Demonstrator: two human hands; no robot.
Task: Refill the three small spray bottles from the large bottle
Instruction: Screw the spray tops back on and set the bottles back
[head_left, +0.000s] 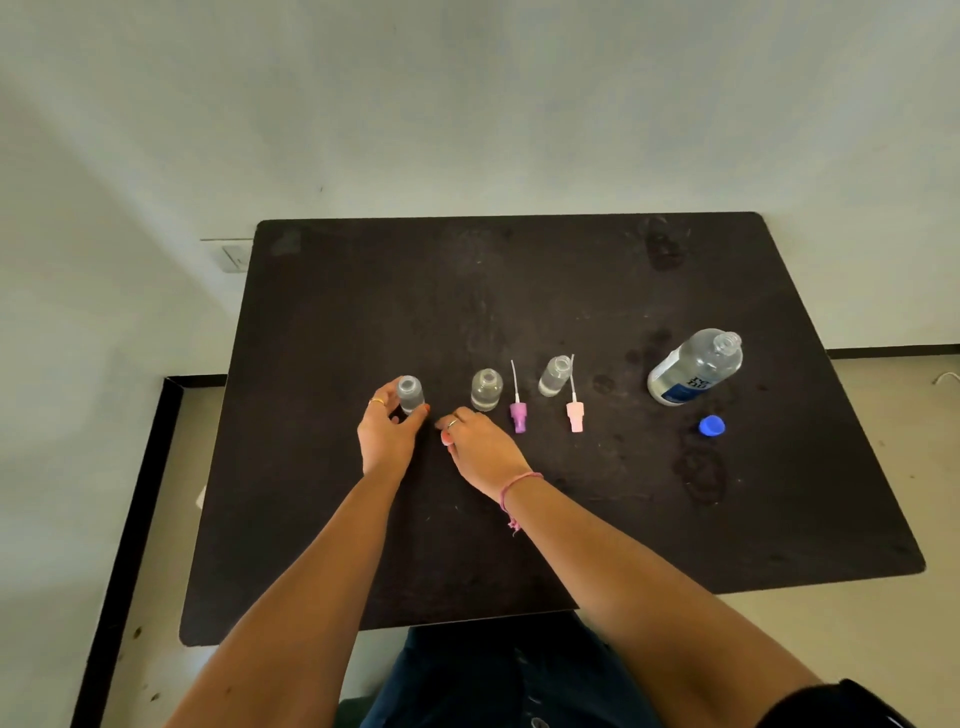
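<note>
Three small clear bottles stand uncapped in a row on the black table (571, 270). My left hand (387, 434) grips the leftmost bottle (410, 393) around its body. My right hand (480, 449) lies just right of it, fingers curled down onto the table; whatever is under them is hidden. The middle bottle (486, 389) and right bottle (555, 375) each hold a little clear liquid. A purple spray head (518, 413) and a pink spray head (575, 413) lie beside them, tubes pointing away. The large clear bottle (693, 369) stands open at the right, its blue cap (711, 426) lying in front.
Wet rings and spots mark the table near the large bottle and its cap. The table's far edge meets a pale wall; its near edge is at my lap. Floor shows on both sides.
</note>
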